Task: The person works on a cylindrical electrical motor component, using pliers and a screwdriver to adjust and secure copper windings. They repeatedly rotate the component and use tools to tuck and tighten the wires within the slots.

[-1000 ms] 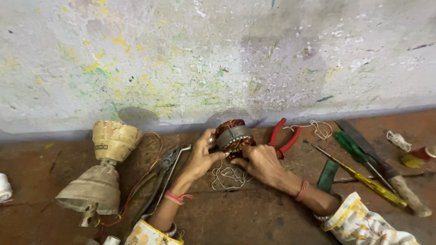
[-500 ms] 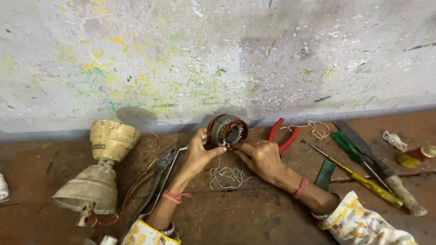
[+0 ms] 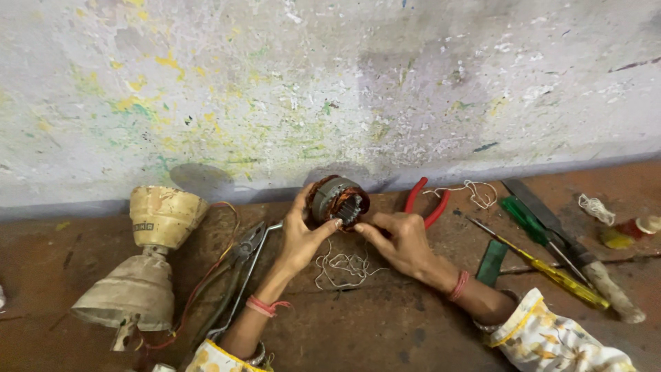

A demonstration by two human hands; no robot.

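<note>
Both hands, the left hand (image 3: 303,231) and the right hand (image 3: 403,238), are clamped on the motor winding (image 3: 337,200); judging from this, a steady left-hand grip helps the right fingertips work neatly above the loose string (image 3: 341,265).

Two bare hands, no gloves. Left hand (image 3: 301,238): red thread band at wrist, cream-yellow sleeve cuff at frame bottom. Right hand (image 3: 403,241): pinkish-red thread band at wrist, white sleeve with yellow and pale floral print, rolled up the forearm.

Red-handled pliers (image 3: 430,203) and loose string (image 3: 344,267) (underneath) crowd the hands; floor (image 3: 358,331) nearer lies bare.
</note>
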